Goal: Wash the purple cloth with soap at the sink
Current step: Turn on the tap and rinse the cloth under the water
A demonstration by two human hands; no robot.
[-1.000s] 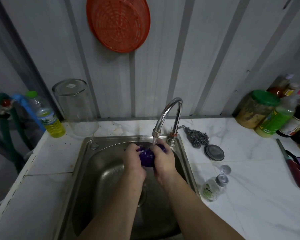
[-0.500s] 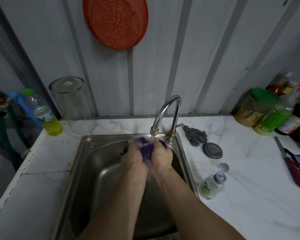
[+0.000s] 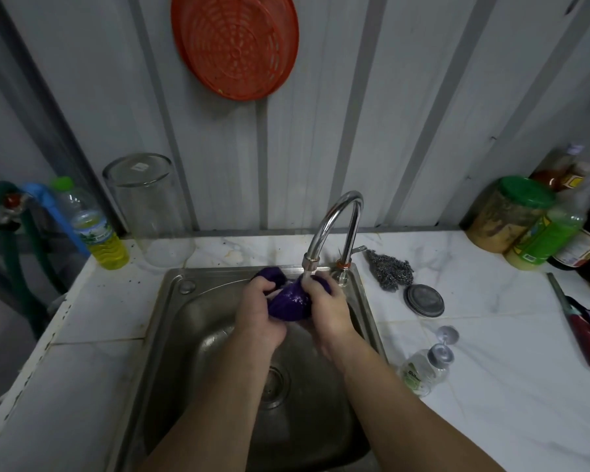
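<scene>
Wall: grey ribbed metal sheeting [image 3: 406,114] rising behind the white marble-look tiled worktop [image 3: 491,335].
On the wall: round orange plastic strainer [image 3: 234,46], hung high above the worktop.
Light: dim, dull sheen on the worktop.

Purple cloth [image 3: 291,303], deep violet w/ white foam flecks. Sink [image 3: 218,335] dull steel grey; tap [image 3: 334,226] shiny chrome w/ an orange ring at its base. Counter [image 3: 491,352] white marble, faint grey veins. Wall [image 3: 406,114] grey, vertical ribs. Basket [image 3: 234,46] orange-red, mesh grid. Bottle [image 3: 99,233]: green cap, yellow liquid. Scourer [image 3: 390,272] grey wire. Jar [image 3: 511,216]: green lid, brownish contents, prob. murky. Small soap bottle [image 3: 423,369] clear, green label.
</scene>
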